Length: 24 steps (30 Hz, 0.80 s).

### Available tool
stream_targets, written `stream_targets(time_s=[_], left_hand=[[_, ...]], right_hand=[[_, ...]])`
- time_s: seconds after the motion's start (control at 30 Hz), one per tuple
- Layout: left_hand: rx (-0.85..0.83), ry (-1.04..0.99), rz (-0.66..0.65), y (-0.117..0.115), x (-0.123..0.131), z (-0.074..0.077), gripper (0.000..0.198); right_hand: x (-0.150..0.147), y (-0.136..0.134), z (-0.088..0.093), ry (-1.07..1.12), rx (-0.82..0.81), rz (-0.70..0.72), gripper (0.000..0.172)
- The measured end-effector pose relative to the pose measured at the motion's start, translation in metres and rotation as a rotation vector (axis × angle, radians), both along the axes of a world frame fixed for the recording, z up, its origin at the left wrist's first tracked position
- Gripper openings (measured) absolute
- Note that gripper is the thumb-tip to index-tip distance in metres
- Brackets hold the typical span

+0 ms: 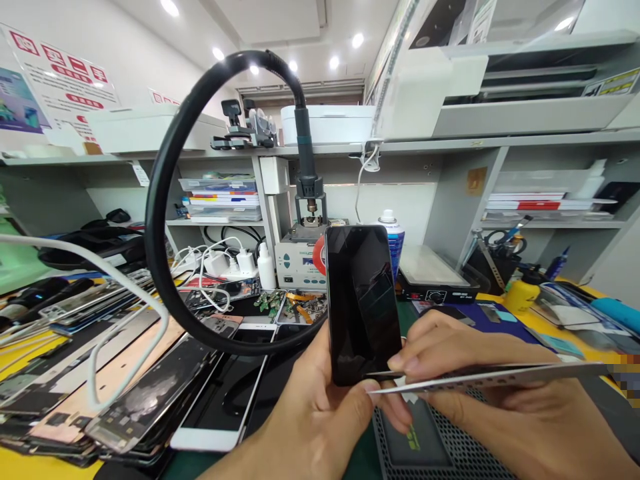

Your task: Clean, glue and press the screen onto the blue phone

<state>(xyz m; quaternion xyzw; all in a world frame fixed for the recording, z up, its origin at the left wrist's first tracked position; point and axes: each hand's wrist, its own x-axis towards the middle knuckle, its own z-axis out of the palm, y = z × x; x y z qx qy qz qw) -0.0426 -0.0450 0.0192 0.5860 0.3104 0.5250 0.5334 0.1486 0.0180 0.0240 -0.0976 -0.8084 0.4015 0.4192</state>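
A smartphone (364,300) with a dark, glossy screen stands nearly upright, facing me. My left hand (325,407) is closed around its lower left side, the thumb at the bottom edge. My right hand (465,373) is closed on a thin, light grey flat piece (505,377), seen almost edge-on. The near tip of this piece lies by my left thumb. Right fingertips pinch close to the phone's lower right corner, where a small white scrap (411,395) shows. What exactly lies between those fingertips is hidden. Under the hands is a dark perforated mat (450,433).
A thick black hose (155,220) loops at the left, running to a grey machine (295,260). Stacked phone parts (135,393) and a white-framed phone (205,437) lie left. Behind stand a spray can (395,240) and a flat heating plate (435,273). A yellow bottle (521,293) is right.
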Motion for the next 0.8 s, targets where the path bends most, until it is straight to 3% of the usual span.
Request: stream_targets(time_s=[0.13,0.33,0.8], left_hand=[[0.003,0.007,-0.004,-0.0010,-0.0003,0.0010,0.040],[0.001,-0.009,0.016,-0.0011,0.0018,0.0005,0.018],[-0.002,0.053,0.034,-0.0039,0.0011,-0.0007,0.030]], right_hand=[[-0.0002,0.0001,-0.0024,0.017,-0.024,0.023,0.027],[-0.0004,-0.0007,-0.0034,-0.019,-0.038,-0.001,0.027],[-0.0036,-0.0043,0.0007,0.032,-0.084,0.019,0.023]])
